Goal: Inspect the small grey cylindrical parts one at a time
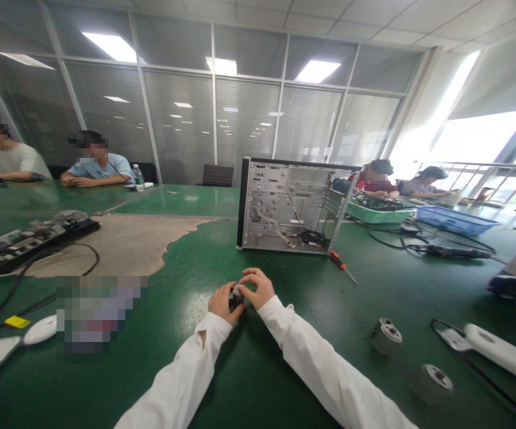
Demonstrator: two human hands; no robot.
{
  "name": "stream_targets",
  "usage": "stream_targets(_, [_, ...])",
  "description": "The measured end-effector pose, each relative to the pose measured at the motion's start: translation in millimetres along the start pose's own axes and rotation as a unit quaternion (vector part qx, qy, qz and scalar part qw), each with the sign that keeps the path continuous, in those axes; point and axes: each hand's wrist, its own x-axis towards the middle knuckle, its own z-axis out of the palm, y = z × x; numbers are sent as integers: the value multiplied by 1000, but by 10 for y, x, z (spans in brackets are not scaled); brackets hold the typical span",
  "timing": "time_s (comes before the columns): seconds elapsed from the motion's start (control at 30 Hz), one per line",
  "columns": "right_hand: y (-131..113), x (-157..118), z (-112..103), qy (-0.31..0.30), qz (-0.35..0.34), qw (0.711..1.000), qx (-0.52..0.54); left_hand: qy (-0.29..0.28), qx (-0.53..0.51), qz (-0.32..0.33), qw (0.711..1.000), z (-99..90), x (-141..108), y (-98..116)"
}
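A small metal cylinder (237, 293), dark on its side and silver at its top, stands upright between my hands just above or on the green table (186, 357); I cannot tell which. My left hand (221, 304) is closed around its body with thumb and fingers. Against its top, the thumb and a finger of my right hand (258, 288) pinch, with the other fingers curled over. Two larger grey metal cylinders with slotted tops, a farther one (385, 338) and a nearer one (432, 384), stand to the right.
An open computer case (285, 205) stands ahead, with an orange-handled screwdriver (342, 266) beside it. Green (381, 215) and blue baskets (457, 221) lie far right among cables. Left are a power strip assembly (34, 238) and a white-handled tool (39, 330). Several people sit around the table.
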Motion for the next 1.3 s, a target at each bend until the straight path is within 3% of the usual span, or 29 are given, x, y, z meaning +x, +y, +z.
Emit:
stream_targets(0.17, [60,6,-163,25,-7,1000,0,-1,-8,-8,1000,-20,-6,14])
stream_targets(0.47, [681,-255,-300,-34,61,996,-61,-14,-7,-11,1000,-9,7,-14])
stream_targets(0.77, [951,-232,-481,31,144,988,-39,-60,16,-60,996,-29,4,30])
stream_targets(0.87, [923,-256,-475,13,122,992,-40,-61,17,-57,996,-20,4,20])
stream_targets(1.07, [762,-269,-424,-82,23,995,-56,-55,10,-51,997,-15,0,-4])
stream_targets(1.3, [744,-274,-431,-109,-28,992,-62,-52,11,-44,998,1,-2,-25])
